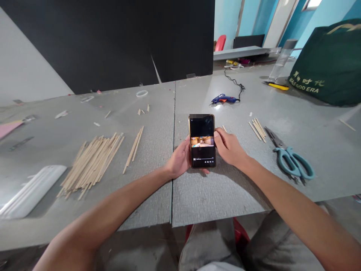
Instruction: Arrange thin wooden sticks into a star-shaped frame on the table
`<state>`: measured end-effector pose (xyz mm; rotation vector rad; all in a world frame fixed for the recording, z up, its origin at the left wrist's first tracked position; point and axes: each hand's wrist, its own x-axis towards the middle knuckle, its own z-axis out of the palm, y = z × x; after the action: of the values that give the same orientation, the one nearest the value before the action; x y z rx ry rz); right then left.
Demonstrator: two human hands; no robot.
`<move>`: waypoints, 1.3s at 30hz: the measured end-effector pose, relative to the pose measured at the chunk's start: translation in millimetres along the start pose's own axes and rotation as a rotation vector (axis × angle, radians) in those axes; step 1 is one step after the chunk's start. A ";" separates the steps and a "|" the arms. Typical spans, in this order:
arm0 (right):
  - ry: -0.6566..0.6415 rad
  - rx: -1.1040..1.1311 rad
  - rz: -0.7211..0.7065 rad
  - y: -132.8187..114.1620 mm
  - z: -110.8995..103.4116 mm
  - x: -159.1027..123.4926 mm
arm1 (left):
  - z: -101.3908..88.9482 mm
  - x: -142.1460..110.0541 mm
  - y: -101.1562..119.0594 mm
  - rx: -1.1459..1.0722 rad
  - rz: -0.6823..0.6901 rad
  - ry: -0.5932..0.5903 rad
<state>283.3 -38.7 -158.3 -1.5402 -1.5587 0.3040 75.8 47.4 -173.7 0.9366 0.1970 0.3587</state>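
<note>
A smartphone (202, 156) is held upright above the table, its screen facing me with a video in a narrow middle band. My left hand (180, 158) is closed around its left edge, fingers partly hidden behind it. My right hand (229, 146) grips the right edge with the thumb along the side. Left of my hands lie a large pile of thin wooden sticks (93, 163) and a few separate sticks (133, 149). On the right are several short sticks (258, 128) and scissors with blue-green handles (290, 160).
A blue glue gun (224, 99) with a black cord lies beyond the phone. A yellow utility knife (278, 86), a clear bottle (282, 60) and a green bag (328, 67) stand far right. A white pack (32, 192) lies far left. A black panel (118, 41) rises behind.
</note>
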 end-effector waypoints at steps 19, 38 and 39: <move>-0.018 -0.006 0.010 -1.4 -1.8 0.3 | 1.9 -0.2 0.6 0.013 0.006 -0.002; -0.035 -0.009 0.028 -2.0 -2.7 0.8 | -1.1 0.3 -0.4 0.011 0.000 -0.005; -0.037 -0.010 0.030 -2.1 -2.8 0.8 | -1.4 0.3 -0.4 0.009 -0.002 -0.007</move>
<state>284.0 -39.5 -154.8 -1.5751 -1.5696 0.3434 75.7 48.3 -174.8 0.9466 0.1931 0.3529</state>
